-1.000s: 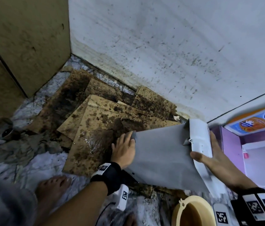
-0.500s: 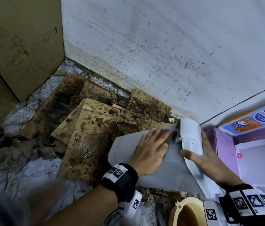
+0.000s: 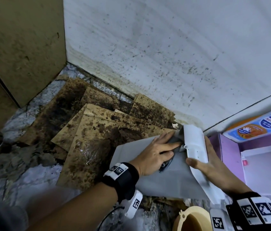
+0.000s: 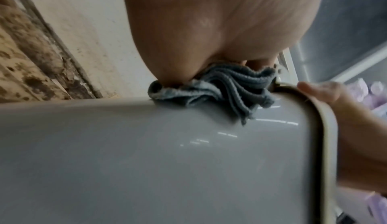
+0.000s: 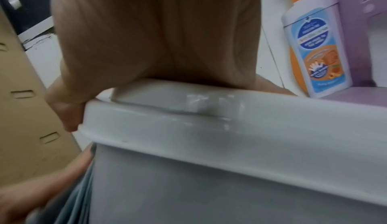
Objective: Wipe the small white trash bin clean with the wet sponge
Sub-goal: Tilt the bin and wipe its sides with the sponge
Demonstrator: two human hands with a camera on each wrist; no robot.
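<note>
The small white trash bin [image 3: 164, 180] lies tilted on its side above the floor, its lid end [image 3: 195, 144] to the right. My left hand [image 3: 154, 154] presses a wet grey-blue sponge cloth [image 3: 176, 140] flat against the bin's side, fingers straight and reaching the lid's edge. The left wrist view shows the bunched cloth [image 4: 230, 85] under my palm on the glossy bin wall [image 4: 167, 153]. My right hand [image 3: 214, 170] grips the lid end, thumb over the rim and fingers behind it. The right wrist view shows the rim [image 5: 209, 124] up close.
Stained, mouldy cardboard pieces [image 3: 98, 139] cover the marble floor below the bin. A spattered white wall [image 3: 164, 47] stands behind. A purple shelf unit [image 3: 231, 155] with a soap bottle [image 3: 254, 127] is at the right. A beige tub [image 3: 191, 219] sits near my right wrist.
My left hand has slid the cloth along the bin's side from its bottom end up to the lid end. The right hand has kept its hold on the lid end.
</note>
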